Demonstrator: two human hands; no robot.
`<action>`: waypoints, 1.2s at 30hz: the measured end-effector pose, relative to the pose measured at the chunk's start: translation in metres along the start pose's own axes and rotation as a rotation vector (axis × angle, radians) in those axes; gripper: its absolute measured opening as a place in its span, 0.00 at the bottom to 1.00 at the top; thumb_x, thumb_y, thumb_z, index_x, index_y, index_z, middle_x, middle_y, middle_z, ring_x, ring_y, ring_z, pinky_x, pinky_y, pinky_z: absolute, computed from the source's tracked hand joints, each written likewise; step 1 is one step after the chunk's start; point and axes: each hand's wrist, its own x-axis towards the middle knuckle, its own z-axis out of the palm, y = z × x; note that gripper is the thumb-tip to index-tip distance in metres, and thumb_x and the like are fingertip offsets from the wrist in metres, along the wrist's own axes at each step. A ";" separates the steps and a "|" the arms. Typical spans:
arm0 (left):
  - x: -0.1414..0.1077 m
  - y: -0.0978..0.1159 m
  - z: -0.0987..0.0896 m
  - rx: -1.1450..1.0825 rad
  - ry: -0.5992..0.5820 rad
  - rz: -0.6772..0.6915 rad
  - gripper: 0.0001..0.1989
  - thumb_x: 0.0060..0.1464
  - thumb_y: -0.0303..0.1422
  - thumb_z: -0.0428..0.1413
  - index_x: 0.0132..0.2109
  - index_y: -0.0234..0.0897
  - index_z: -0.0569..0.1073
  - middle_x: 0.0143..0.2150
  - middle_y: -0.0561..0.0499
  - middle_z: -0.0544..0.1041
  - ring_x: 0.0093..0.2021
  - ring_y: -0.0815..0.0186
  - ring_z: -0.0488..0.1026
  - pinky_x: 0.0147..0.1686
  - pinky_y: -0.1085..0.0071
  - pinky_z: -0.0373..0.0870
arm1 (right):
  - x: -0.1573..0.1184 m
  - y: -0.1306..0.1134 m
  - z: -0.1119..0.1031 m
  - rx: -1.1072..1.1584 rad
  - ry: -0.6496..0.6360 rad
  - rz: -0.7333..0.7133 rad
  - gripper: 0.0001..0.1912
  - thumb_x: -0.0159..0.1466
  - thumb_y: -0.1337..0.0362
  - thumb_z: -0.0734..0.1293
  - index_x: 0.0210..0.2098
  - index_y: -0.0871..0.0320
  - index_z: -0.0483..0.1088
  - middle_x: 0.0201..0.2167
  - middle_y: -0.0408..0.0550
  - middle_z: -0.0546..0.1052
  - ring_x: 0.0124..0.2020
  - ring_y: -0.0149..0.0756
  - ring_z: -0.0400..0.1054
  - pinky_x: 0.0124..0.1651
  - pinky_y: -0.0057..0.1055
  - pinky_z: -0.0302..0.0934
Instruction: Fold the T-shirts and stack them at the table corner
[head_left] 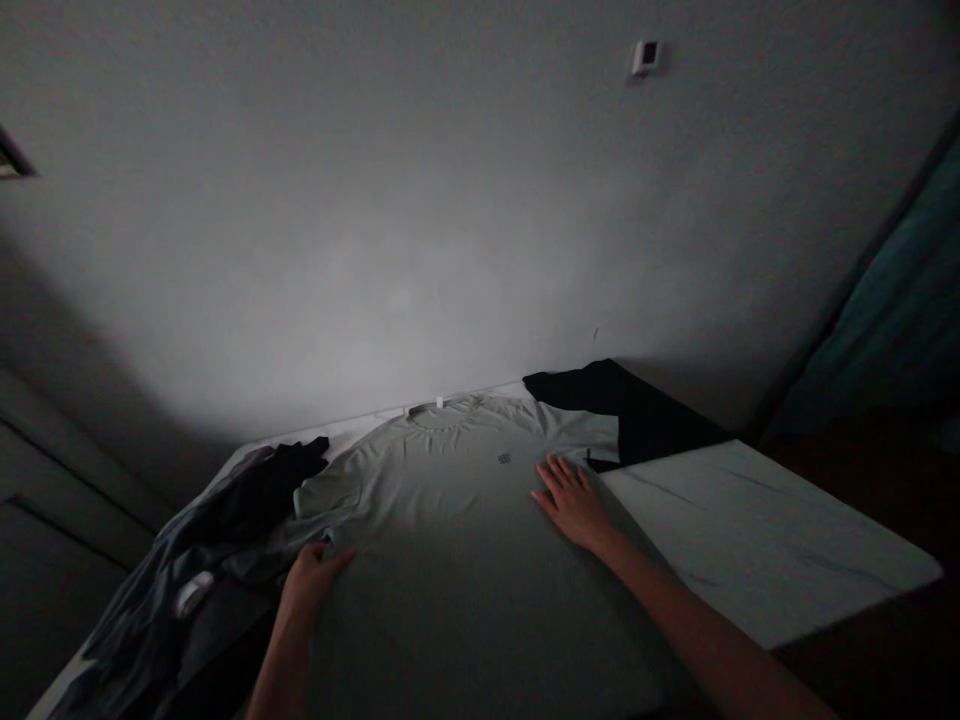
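While resting splayed right fingers (564, 474) on the shirt (450, 560), laid collar-away, touches its left edge with left fingers (312, 556), grip unclear

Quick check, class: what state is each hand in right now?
Left hand: thumb spread, at the shirt's side edge; whether it grips cloth cannot be told.
Right hand: open, palm down on the shirt.
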 end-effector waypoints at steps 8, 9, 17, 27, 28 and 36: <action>-0.025 0.007 -0.015 0.325 0.077 -0.059 0.22 0.54 0.51 0.46 0.44 0.42 0.74 0.45 0.39 0.80 0.46 0.46 0.77 0.35 0.59 0.70 | -0.004 0.015 0.003 0.019 0.008 0.052 0.29 0.70 0.49 0.50 0.67 0.52 0.56 0.69 0.49 0.54 0.69 0.46 0.47 0.68 0.52 0.42; -0.027 0.007 -0.015 0.348 0.087 -0.043 0.21 0.55 0.50 0.45 0.43 0.42 0.74 0.44 0.40 0.80 0.46 0.47 0.77 0.34 0.59 0.70 | -0.004 0.017 0.003 0.022 0.011 0.062 0.29 0.70 0.49 0.51 0.67 0.52 0.56 0.69 0.50 0.54 0.69 0.46 0.47 0.68 0.52 0.42; -0.033 0.015 -0.021 0.405 0.028 -0.009 0.23 0.61 0.49 0.34 0.41 0.43 0.69 0.49 0.40 0.79 0.49 0.47 0.76 0.39 0.58 0.69 | -0.004 0.032 -0.022 0.173 0.121 0.215 0.21 0.70 0.59 0.53 0.51 0.57 0.73 0.54 0.55 0.74 0.55 0.44 0.68 0.56 0.39 0.61; -0.065 -0.019 -0.011 0.499 0.007 0.101 0.18 0.59 0.44 0.40 0.34 0.41 0.69 0.40 0.42 0.79 0.45 0.50 0.77 0.40 0.57 0.70 | -0.068 0.048 -0.063 -0.119 -0.076 0.470 0.18 0.70 0.54 0.57 0.36 0.60 0.71 0.36 0.59 0.77 0.38 0.47 0.74 0.33 0.35 0.62; -0.068 -0.026 -0.009 0.492 0.020 0.114 0.17 0.59 0.44 0.42 0.35 0.41 0.70 0.40 0.42 0.79 0.44 0.50 0.77 0.40 0.58 0.70 | -0.074 0.046 -0.062 -0.140 -0.076 0.449 0.18 0.70 0.56 0.56 0.35 0.60 0.71 0.36 0.59 0.77 0.38 0.46 0.75 0.33 0.35 0.62; -0.086 -0.034 -0.013 0.441 -0.088 0.023 0.15 0.61 0.41 0.37 0.40 0.45 0.66 0.38 0.43 0.81 0.42 0.48 0.79 0.38 0.57 0.69 | -0.092 0.047 -0.065 -0.112 -0.174 0.503 0.17 0.72 0.53 0.54 0.40 0.58 0.68 0.30 0.53 0.80 0.33 0.47 0.77 0.29 0.35 0.61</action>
